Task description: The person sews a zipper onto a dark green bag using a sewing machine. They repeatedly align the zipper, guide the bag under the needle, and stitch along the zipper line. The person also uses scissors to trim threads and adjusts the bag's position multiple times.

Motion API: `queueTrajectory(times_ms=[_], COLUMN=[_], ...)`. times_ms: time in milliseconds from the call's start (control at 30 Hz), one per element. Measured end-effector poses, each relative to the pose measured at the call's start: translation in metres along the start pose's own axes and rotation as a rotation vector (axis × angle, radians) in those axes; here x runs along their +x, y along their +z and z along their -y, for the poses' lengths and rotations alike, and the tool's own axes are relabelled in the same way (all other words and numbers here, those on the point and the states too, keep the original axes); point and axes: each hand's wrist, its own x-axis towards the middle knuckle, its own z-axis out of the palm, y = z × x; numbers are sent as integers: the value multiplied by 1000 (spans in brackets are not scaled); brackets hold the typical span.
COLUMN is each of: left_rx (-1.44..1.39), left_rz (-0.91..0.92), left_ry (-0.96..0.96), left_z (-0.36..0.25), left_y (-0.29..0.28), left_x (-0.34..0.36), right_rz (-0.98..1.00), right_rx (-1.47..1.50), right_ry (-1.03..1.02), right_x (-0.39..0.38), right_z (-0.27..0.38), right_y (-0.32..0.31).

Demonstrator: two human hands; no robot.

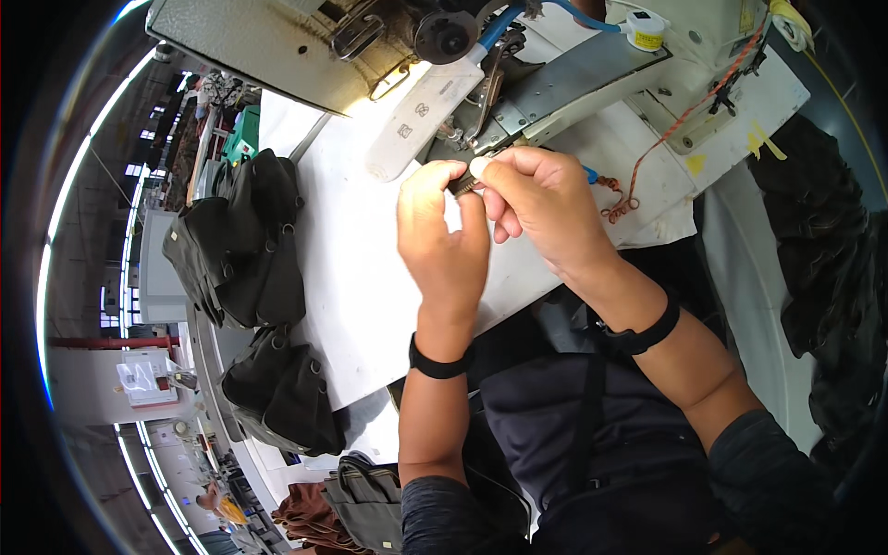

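Both hands at upper centre of frame. My left hand and right hand have fingertips pinched together on a small dark piece, mostly covered; exact kind unclear. It's just below the sewing machine, over the white tabletop. Dark bags sit left of frame.

A metal plate looks smooth (the bags, matt cloth)
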Motion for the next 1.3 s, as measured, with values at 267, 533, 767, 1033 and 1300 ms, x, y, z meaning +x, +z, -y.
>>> queueTrajectory(times_ms=[267, 533, 767, 1033, 1300], left_rx=[35, -61, 6, -11, 78], left_rz=[-5, -58, -54, -45, -15], left_ry=[205, 129, 123, -30, 176], left_z=[8, 14, 14, 6, 15], left_y=[-12, -1, -2, 0, -8], left_x=[6, 2, 7, 4, 7], right_rz=[-13, -19, -28, 10, 19], right_rx=[3, -66, -102, -37, 96], right_ry=[-17, -39, 3, 64, 43], right_x=[0, 3, 10, -1, -6], right_z=[-7, -3, 4, 8, 3], right_y=[-2, 0, 1, -2, 0])
